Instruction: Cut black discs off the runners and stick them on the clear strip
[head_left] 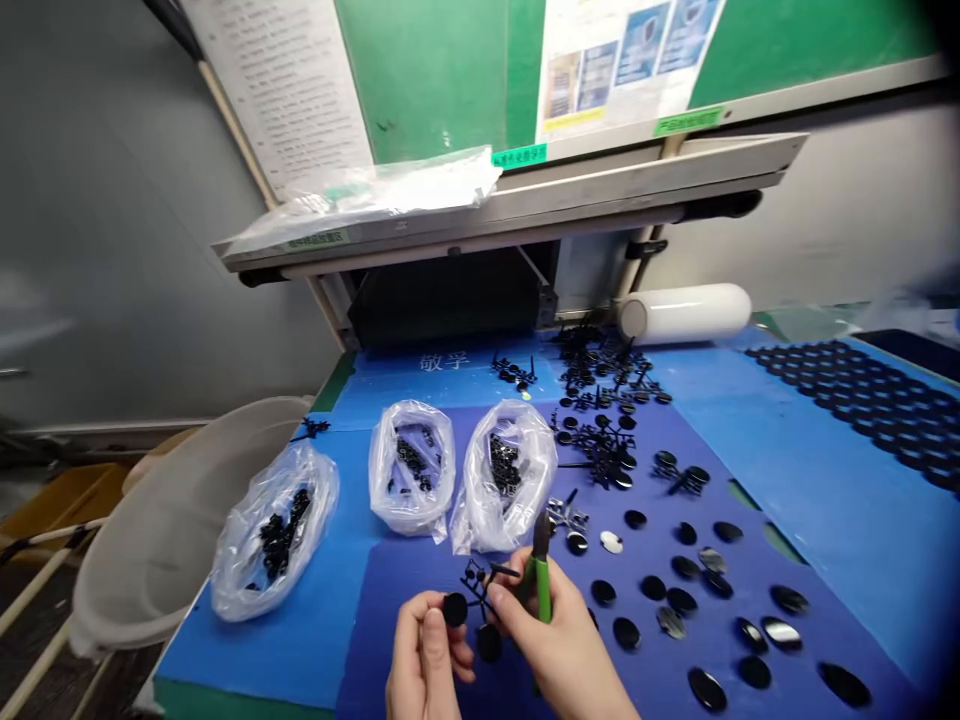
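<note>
Our left hand (427, 660) is nearly closed, pinching a black plastic runner (480, 590) by a round black disc (454, 609) held between thumb and fingertips. A second round disc (489, 642) hangs lower on the runner, just beyond those fingers. Our right hand (559, 640) wraps firmly around the green handles of a pair of side cutters (541, 585), whose dark tips point upward just beside the runner's far arm. We cannot tell how far the cutters' jaws are open. Loose black discs (675, 600) lie across the blue mat (825, 480) to the right, and three clear plastic bags (411, 470) holding black parts sit beyond our hands.
</note>
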